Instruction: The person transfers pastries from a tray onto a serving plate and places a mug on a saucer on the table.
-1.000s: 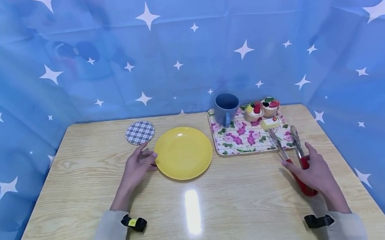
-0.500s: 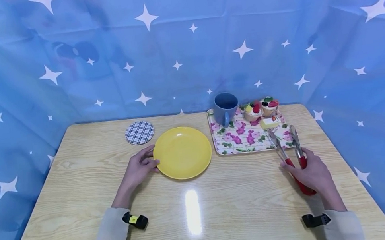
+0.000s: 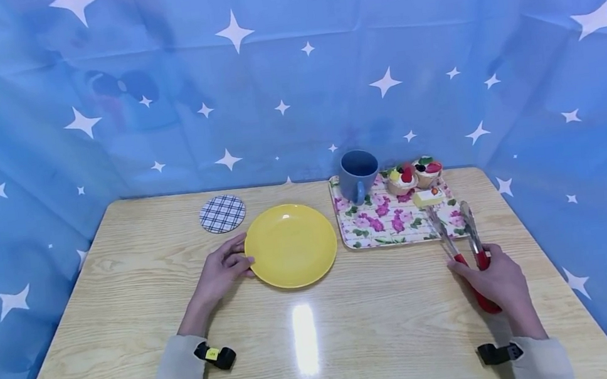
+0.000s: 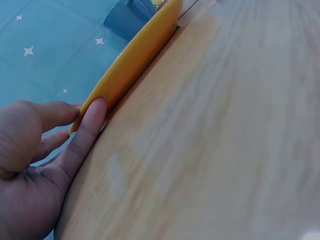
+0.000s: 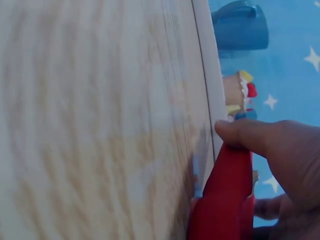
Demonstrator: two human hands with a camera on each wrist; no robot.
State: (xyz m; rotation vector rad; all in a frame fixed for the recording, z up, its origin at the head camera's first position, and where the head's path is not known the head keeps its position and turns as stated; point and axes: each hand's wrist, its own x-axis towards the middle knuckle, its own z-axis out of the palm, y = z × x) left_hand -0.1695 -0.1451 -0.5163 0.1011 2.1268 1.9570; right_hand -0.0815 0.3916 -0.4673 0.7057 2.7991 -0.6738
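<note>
My left hand (image 3: pixel 221 270) pinches the left rim of a round yellow plate (image 3: pixel 291 246) on the wooden table; in the left wrist view the plate's edge (image 4: pixel 132 62) sits between thumb and fingers. At the right, my right hand (image 3: pixel 497 278) grips red-handled tongs (image 3: pixel 487 302) whose metal arms stand apart. The tongs' tips reach over the near right part of a flowered tray (image 3: pixel 366 237), just in front of a small cake slice (image 3: pixel 428 198). Close up in the right wrist view, the thumb lies on the red handle (image 5: pixel 227 175).
On the tray stand a blue mug (image 3: pixel 359 177) at the back left and two fruit-topped cupcakes (image 3: pixel 401 180) behind the cake slice. A round checked coaster (image 3: pixel 222 214) lies behind the left hand. A blue starry curtain (image 3: pixel 278 72) surrounds the table.
My left fingers have closed in from beside the plate onto its rim. My right index finger, raised earlier, has come down round the tongs. Plate and tray have stayed put.
</note>
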